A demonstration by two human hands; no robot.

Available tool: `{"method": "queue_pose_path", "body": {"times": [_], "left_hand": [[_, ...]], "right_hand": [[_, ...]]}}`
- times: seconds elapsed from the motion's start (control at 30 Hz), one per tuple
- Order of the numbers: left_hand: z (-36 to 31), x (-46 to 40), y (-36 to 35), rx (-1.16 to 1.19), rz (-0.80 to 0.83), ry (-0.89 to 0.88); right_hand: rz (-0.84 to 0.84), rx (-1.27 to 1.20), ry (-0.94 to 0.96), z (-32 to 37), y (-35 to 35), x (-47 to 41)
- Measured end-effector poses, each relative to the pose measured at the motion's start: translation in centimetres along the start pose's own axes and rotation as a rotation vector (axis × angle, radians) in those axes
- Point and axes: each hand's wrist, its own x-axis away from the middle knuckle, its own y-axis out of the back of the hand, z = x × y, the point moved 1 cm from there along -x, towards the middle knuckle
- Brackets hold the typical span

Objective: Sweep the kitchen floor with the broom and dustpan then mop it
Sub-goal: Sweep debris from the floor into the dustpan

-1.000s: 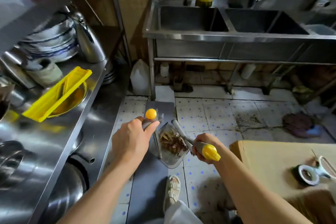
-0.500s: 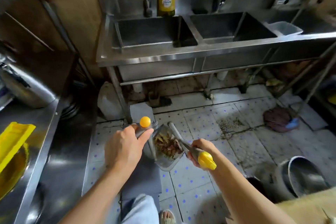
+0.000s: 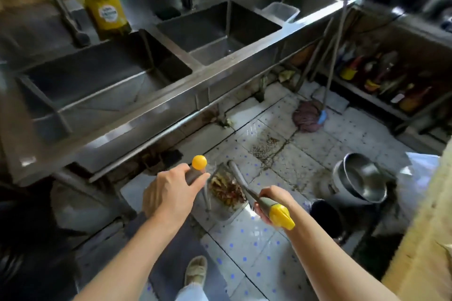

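While left hand (image 3: 168, 190) grips one broom (image 3: 198, 165), right hand (image 3: 270, 201) grips one dustpan (image 3: 226, 199), one mop (image 3: 308, 116).

The view has swung to the right. The steel tabletop with plates, kettle and yellow tray, seen at 9 o'clock a second ago, has gone out of sight. The double sink (image 3: 171, 73) has slid from 12 o'clock toward 10 o'clock and now runs at a slant. The mop (image 3: 308, 116) has moved up to 2 o'clock, and a shelf of bottles (image 3: 381, 76) has come into view beyond it. A stack of steel bowls (image 3: 362, 178) now sits at 3 o'clock.
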Motion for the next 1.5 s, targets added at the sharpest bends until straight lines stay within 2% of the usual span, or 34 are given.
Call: {"method": "queue_pose_path", "body": {"times": [0.13, 0.27, 0.4, 0.53, 0.93, 1.2, 1.3, 1.5], "left_hand": [[-1.1, -3.9, 0.6, -0.044, 0.013, -0.193], [-2.7, -6.9, 0.7, -0.055, 0.030, -0.325], [-4.5, -9.2, 0.4, -0.025, 0.071, -0.415], [-6.9, -10.8, 0.1, 0.004, 0.128, -0.470], [-12.8, -14.8, -1.3, -0.033, 0.140, -0.645], [-15.1, -19.3, -1.6, -0.030, 0.175, -0.838], [-15.9, -21.5, -1.7, -0.068, 0.206, -0.957], [-16.7, -24.0, -0.1, -0.104, 0.159, -1.183]], "right_hand": [[-0.120, -0.055, -0.011, 0.9, -0.1, 0.5], [-0.151, -0.305, -0.065, 1.3, 0.5, 1.4], [-0.164, -0.458, -0.019, 1.1, 1.5, 1.5], [-0.151, -0.674, -0.074, 1.6, 2.7, 0.9], [-0.234, -0.779, -0.103, 3.4, 7.1, 0.6], [-0.203, -0.953, -0.076, 4.5, 5.5, 1.4], [-0.255, -1.100, -0.013, 4.8, 3.4, 2.0], [-0.340, -1.267, 0.029, 5.0, -0.1, 3.3]]}}
